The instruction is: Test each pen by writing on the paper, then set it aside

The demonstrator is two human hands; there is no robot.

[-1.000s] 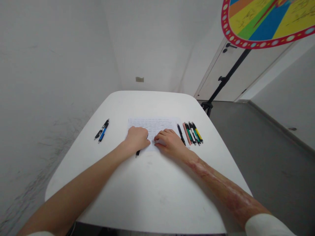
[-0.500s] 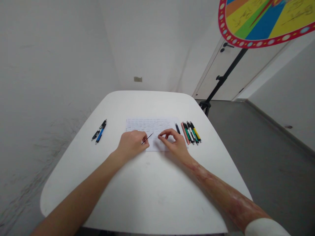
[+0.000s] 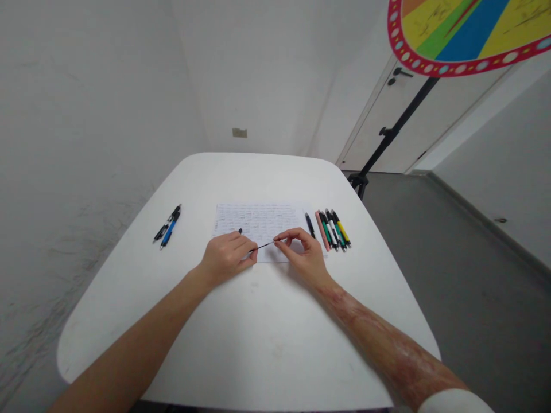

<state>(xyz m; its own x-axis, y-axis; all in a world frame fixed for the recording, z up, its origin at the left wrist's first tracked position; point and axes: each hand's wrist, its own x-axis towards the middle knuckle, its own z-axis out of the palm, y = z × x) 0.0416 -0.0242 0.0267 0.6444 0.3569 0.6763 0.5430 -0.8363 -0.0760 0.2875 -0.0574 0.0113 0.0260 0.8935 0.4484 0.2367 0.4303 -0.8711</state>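
My left hand is closed over the paper's near left part, pinching a thin dark pen refill. From my left fingers the refill slants slightly up to my right hand. The thumb and forefinger of that hand are pinched at its far end; any small part between those fingertips is too tiny to make out. A short dark tip shows just behind my left knuckles, the rest of it hidden. Beneath both hands lies a handwritten sheet of paper, and a dark pen rests at its right edge.
Several pens in pink, green, white and yellow lie side by side on the white table, right of the paper. Black and blue pens lie at the left. A colourful wheel on a black stand rises beyond the right edge.
The refill's free end now meets my right fingertips, where a gap showed before. My left hand has shifted slightly left, and a dark tip has come into sight behind it.
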